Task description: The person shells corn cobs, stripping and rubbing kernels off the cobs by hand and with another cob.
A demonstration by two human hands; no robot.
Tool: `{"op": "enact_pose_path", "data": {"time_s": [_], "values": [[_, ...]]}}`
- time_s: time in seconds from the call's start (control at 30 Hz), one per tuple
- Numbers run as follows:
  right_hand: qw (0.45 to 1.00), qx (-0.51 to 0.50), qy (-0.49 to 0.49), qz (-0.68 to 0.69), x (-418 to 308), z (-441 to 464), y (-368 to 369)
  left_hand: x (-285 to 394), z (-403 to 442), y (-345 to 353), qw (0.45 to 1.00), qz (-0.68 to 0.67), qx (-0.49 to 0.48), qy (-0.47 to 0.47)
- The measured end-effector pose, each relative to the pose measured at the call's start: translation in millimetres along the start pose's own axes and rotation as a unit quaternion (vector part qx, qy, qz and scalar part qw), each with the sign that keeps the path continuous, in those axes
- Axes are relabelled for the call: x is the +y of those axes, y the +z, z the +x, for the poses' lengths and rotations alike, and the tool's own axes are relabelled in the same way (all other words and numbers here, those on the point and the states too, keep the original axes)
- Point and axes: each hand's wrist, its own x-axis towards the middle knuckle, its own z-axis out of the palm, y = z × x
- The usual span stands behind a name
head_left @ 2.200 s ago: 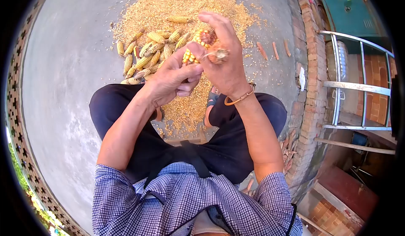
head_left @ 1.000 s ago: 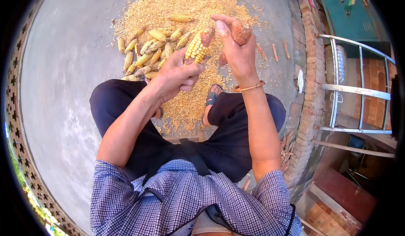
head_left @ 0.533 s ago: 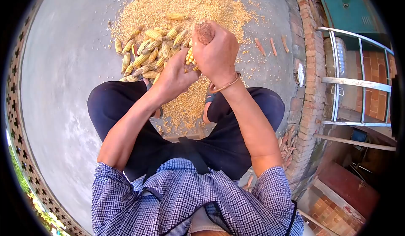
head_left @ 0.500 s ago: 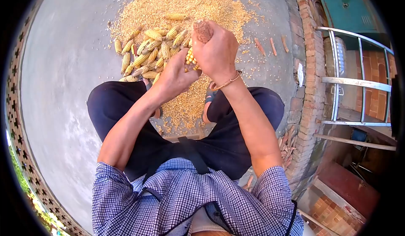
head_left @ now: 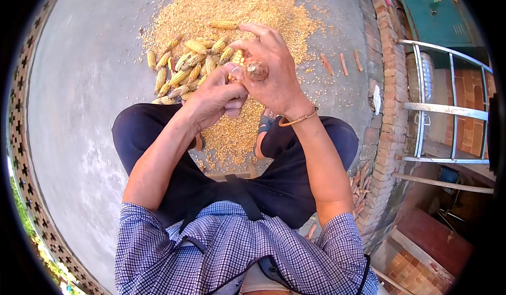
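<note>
My left hand [head_left: 219,94] is closed, its fingers curled round an ear of corn [head_left: 239,57] whose yellow kernels show between the two hands. Over it, my right hand [head_left: 278,76] grips a corn cob with a rough brown end [head_left: 258,70] sticking up by the thumb; its upper fingers reach out loosely. Whether the brown end and the yellow kernels belong to one piece is hidden by the hands. Just beyond my left hand lies a heap of yellow ears of corn [head_left: 182,77].
Loose kernels [head_left: 237,8] spread behind the ears, and more kernels [head_left: 226,137] lie between my feet. Several bare cobs [head_left: 343,63] rest on the concrete floor [head_left: 79,110] at right. A brick edge [head_left: 389,84] and a metal rail frame [head_left: 445,107] stand farther right.
My right hand has tilted and loosened its upper fingers, and the brown cob end has come lower. My left hand has moved slightly right and curled its fingers more.
</note>
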Motion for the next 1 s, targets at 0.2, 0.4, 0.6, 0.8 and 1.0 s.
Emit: {"op": "enact_pose_path", "data": {"time_s": [0.2, 0.4, 0.6, 0.8, 1.0], "values": [[0.996, -0.015, -0.032, -0.079, -8, -4, 6, -4, 0, 4, 0.944, 0.297, 0.034, 0.141], [0.981, 0.036, 0.151, -0.117, -18, -4, 23, -30, 9, -5, 0.876, 0.429, 0.073, 0.209], [0.89, 0.137, 0.315, 0.3, 9, 1, 12, -16, 16, 4, 0.882, 0.382, 0.141, 0.237], [0.87, 0.128, 0.343, 0.33, -5, -13, 26, -19, 20, -1, 0.829, 0.456, 0.183, 0.268], [0.889, 0.225, 0.351, 0.188, 8, -19, 55, -33, 16, 8, 0.717, 0.618, 0.187, 0.263]]}}
